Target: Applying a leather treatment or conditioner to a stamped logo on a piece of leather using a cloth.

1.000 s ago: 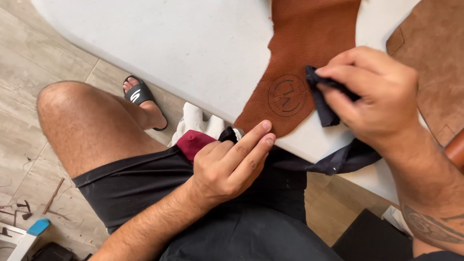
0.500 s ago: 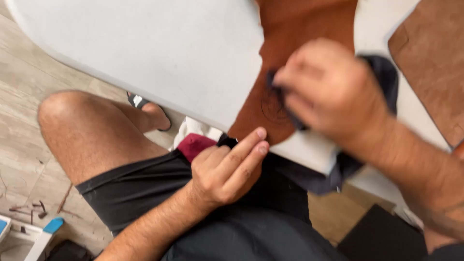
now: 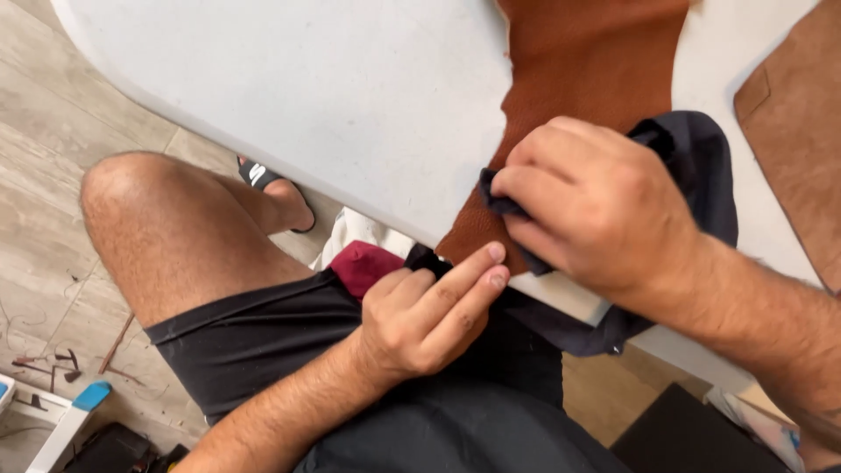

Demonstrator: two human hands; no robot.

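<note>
Leather (image 3: 587, 70), reddish brown, lies flat on the white counter (image 3: 333, 96), its lower tip at the counter edge. Right hand (image 3: 596, 206) grips a dark cloth (image 3: 701, 166) and presses it onto the leather. Left hand (image 3: 429, 311), loosely curled, two fingers extended, touches the leather tip from below the edge
</note>
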